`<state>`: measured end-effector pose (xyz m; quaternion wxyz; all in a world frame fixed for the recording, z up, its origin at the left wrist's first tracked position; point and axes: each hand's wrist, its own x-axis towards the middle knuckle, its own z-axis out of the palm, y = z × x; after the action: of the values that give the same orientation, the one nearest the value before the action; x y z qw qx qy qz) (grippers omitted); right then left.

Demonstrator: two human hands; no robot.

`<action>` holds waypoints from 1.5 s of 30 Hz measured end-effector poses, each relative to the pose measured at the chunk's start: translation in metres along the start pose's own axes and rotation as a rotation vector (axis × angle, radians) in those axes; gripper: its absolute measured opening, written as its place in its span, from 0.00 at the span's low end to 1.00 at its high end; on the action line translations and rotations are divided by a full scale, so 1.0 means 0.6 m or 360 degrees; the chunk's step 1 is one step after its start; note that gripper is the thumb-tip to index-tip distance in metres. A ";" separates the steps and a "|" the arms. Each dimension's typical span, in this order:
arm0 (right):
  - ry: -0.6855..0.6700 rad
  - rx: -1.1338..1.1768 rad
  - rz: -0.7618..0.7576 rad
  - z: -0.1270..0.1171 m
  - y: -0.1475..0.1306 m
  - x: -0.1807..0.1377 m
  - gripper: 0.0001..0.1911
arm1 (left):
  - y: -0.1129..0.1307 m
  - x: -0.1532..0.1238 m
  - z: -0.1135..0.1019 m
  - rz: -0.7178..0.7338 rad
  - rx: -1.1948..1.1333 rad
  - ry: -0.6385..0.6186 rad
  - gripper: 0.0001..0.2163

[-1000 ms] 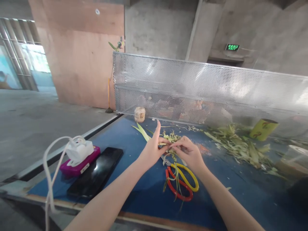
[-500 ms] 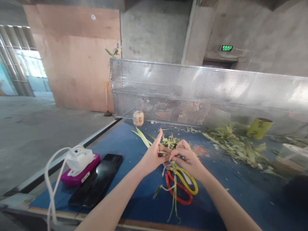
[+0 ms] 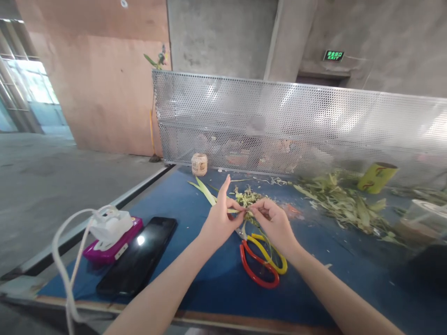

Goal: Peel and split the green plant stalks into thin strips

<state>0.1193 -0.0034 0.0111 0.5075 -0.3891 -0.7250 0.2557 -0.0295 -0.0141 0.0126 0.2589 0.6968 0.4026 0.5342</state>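
Note:
Both my hands meet above the blue tabletop, fingertips almost touching. My left hand (image 3: 221, 216) pinches a pale green leaf strip (image 3: 234, 211) between thumb and fingers, its thumb side raised. My right hand (image 3: 275, 223) is closed in a pinch at the same strip, whose end is partly hidden by the fingers. Just behind the hands lies a small heap of green plant scraps (image 3: 248, 196). Long green leaves (image 3: 205, 190) extend beyond my left hand. Beneath my hands rest scissors (image 3: 260, 280) with one red and one yellow handle, blades partly covered.
At left are a black phone (image 3: 138, 258) and a purple power strip (image 3: 113, 246) with white plugs and cables. A twine roll (image 3: 199, 164) stands near the perforated metal screen (image 3: 216, 111). Leaves (image 3: 349, 204), a yellow-green can (image 3: 377, 177) and a plastic cup (image 3: 424, 218) are at right.
The knotted green strands that hung from the fingers over the scissors no longer show there. My hands have drawn slightly apart, still pinching. The view has tilted a little downward.

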 end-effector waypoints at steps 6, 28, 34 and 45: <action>0.0058 0.0071 0.0297 0.005 0.009 0.004 0.08 | -0.012 -0.006 0.008 0.0287 0.0432 0.0062 0.33; -0.0101 -0.1106 -0.0940 -0.028 0.039 -0.010 0.13 | -0.016 -0.005 0.029 0.0267 0.0635 0.0085 0.35; -0.0182 -0.1639 -0.1189 -0.028 0.039 -0.011 0.14 | -0.013 -0.006 0.031 0.0188 0.0569 0.0101 0.36; -0.0181 -0.1795 -0.1158 -0.026 0.034 -0.013 0.11 | -0.004 -0.006 0.032 0.0123 0.0496 0.0080 0.36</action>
<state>0.1418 0.0014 -0.0031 0.2416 -0.3114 -0.8580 -0.3293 -0.0122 -0.0142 0.0031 0.1167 0.7299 0.4599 0.4921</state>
